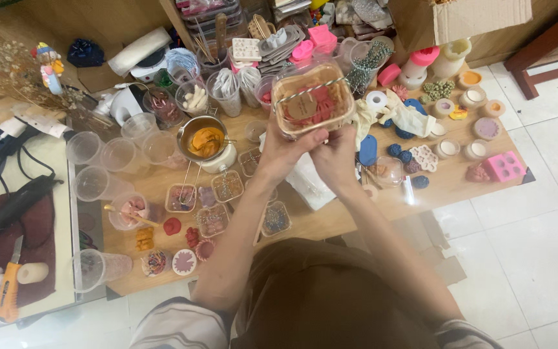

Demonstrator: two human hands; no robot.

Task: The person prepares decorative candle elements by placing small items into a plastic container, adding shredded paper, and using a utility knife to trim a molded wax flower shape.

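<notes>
A clear plastic box (312, 97) of red pieces, already bound with striped twine and tagged with a brown label, is held up above the table (330, 220). The left hand (285, 150) grips its lower left edge; the right hand (334, 155) pinches the lower right. Around it, the metal melting pot (203, 137), empty cups (101, 155) and pink mould (504, 166) lie unpacked.

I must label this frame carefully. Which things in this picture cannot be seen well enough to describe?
- Head view: the underside of the clear box is hidden by the left hand and right hand.
- Head view: the printing on the box's brown tag is too small to make out.
- Head view: the cardboard box is cut off by the top edge.
- Head view: the contents of the small trays are too small to tell.
</notes>
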